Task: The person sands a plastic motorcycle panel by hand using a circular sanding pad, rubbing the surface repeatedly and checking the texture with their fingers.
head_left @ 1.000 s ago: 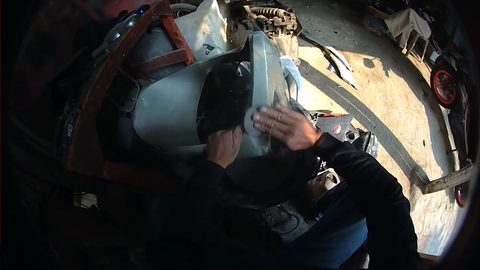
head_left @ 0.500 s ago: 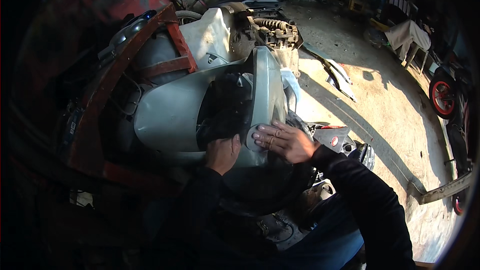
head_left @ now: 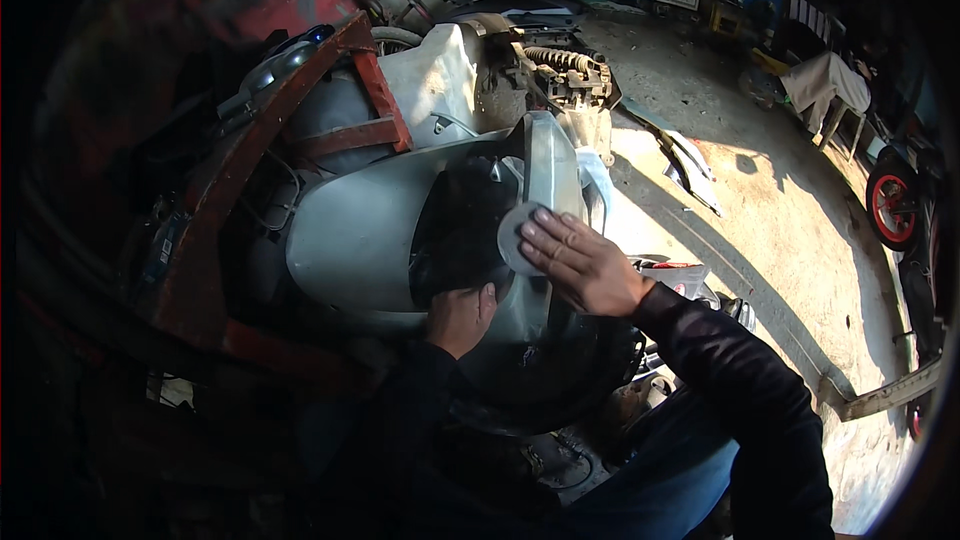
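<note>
A pale grey motorbike body panel [head_left: 350,230] with a wide dark opening lies in front of me. My right hand [head_left: 588,262] presses a round grey sanding disc [head_left: 512,240] against the panel's raised right strip, fingers laid together over it. At the panel's near edge, beside the opening, my left hand [head_left: 460,322] grips the rim with its thumb up. Its other fingers are partly hidden in shadow.
A rusty red metal frame [head_left: 255,110] stands left of the panel. Beyond are a coil spring with mechanical parts [head_left: 560,60] and a loose long panel piece [head_left: 690,165] on the sunlit floor. A red-rimmed wheel [head_left: 890,208] stands at far right.
My right hand has slid the sanding disc up along the strip, away from me, showing more of the disc. My left hand stays on the panel's edge. The view has shifted slightly.
</note>
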### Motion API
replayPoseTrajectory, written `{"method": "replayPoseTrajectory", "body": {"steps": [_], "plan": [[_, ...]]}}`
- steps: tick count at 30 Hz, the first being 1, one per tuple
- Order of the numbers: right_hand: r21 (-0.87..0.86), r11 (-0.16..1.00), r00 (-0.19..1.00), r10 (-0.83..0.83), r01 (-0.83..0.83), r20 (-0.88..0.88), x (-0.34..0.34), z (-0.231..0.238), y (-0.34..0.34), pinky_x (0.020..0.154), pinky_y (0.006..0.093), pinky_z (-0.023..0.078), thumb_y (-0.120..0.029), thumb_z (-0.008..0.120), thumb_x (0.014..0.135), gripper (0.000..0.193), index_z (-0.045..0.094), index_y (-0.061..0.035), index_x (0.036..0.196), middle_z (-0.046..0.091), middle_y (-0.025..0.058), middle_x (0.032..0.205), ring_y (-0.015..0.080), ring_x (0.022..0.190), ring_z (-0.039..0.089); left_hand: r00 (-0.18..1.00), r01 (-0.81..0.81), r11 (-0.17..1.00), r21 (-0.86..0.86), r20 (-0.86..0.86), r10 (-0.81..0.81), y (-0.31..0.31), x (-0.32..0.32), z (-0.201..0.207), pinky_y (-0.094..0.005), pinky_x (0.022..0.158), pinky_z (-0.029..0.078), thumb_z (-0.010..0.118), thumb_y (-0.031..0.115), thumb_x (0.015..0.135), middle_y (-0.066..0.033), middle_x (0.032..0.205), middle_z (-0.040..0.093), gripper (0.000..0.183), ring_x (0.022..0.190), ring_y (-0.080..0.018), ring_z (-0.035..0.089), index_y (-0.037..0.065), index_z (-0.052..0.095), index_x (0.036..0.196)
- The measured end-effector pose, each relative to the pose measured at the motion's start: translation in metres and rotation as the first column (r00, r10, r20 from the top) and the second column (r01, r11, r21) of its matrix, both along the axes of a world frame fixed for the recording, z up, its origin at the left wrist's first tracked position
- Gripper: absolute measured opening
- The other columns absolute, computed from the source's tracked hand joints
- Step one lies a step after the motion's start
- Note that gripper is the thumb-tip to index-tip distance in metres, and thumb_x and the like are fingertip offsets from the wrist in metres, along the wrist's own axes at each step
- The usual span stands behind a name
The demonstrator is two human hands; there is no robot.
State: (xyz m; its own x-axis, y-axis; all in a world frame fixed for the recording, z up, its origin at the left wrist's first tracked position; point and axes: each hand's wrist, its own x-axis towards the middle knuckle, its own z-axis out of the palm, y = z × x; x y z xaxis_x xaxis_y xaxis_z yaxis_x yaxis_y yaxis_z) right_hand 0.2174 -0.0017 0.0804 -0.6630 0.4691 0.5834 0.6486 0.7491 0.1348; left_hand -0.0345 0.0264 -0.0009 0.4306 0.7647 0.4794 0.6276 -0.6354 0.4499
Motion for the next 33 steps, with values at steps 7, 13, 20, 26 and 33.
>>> {"method": "replayPoseTrajectory", "body": {"steps": [7, 13, 20, 26, 33], "plan": [[-0.018, 0.987, 0.962, -0.158, 0.157, -0.221, -0.012, 0.039, 0.024, 0.118, 0.0478, 0.033, -0.013, 0.066, 0.082, 0.048, 0.061, -0.0029, 0.129, 0.057, 0.0133, 0.141, 0.0318, 0.137, 0.049, 1.000, -0.023, 0.999, 0.030, 0.014, 0.023, 0.003, -0.010, 0.000, -0.0521, 0.058, 0.046, 0.053, 0.021, 0.097, -0.0208, 0.068, 0.061, 0.036, 0.064, -0.0438, 0.060, 0.002, 0.062, 0.067], [0.079, 0.939, 0.893, -0.290, 0.336, -0.345, -0.005, 0.066, 0.059, 0.116, 0.0493, 0.035, -0.012, 0.065, 0.085, 0.045, 0.060, -0.0007, 0.128, 0.057, 0.0196, 0.139, 0.0350, 0.131, 0.053, 0.999, -0.037, 0.998, 0.056, -0.032, 0.039, -0.003, 0.001, 0.002, -0.0510, 0.058, 0.050, 0.057, 0.022, 0.095, -0.0184, 0.069, 0.064, 0.035, 0.063, -0.0417, 0.062, 0.004, 0.064, 0.066], [0.025, 0.965, 0.938, -0.246, 0.260, -0.246, -0.007, 0.049, 0.032, 0.120, 0.0448, 0.032, -0.006, 0.060, 0.086, 0.048, 0.058, -0.0043, 0.134, 0.055, 0.0167, 0.143, 0.0333, 0.139, 0.046, 0.998, -0.051, 0.994, 0.094, -0.016, 0.053, 0.000, 0.007, -0.001, -0.0502, 0.058, 0.051, 0.056, 0.025, 0.095, -0.0179, 0.068, 0.065, 0.036, 0.061, -0.0406, 0.063, 0.003, 0.066, 0.067], [0.159, 0.937, 0.951, -0.303, 0.310, -0.068, -0.027, 0.012, 0.009, 0.116, 0.0449, 0.037, -0.011, 0.061, 0.089, 0.039, 0.062, -0.0014, 0.126, 0.058, 0.0192, 0.140, 0.0353, 0.134, 0.051, 0.998, -0.049, 0.993, 0.107, -0.033, 0.053, -0.001, 0.000, -0.004, -0.0498, 0.057, 0.051, 0.056, 0.024, 0.094, -0.0175, 0.065, 0.064, 0.037, 0.058, -0.0404, 0.063, 0.004, 0.065, 0.065], [0.075, 0.951, 0.953, -0.295, 0.300, -0.075, -0.034, 0.010, 0.007, 0.113, 0.0439, 0.041, -0.012, 0.061, 0.089, 0.039, 0.062, -0.0027, 0.127, 0.052, 0.0223, 0.144, 0.0392, 0.133, 0.050, 0.997, -0.066, 0.988, 0.143, -0.031, 0.071, 0.002, -0.004, -0.010, -0.0487, 0.056, 0.052, 0.056, 0.024, 0.095, -0.0168, 0.064, 0.064, 0.037, 0.057, -0.0391, 0.063, 0.005, 0.065, 0.064]]}}
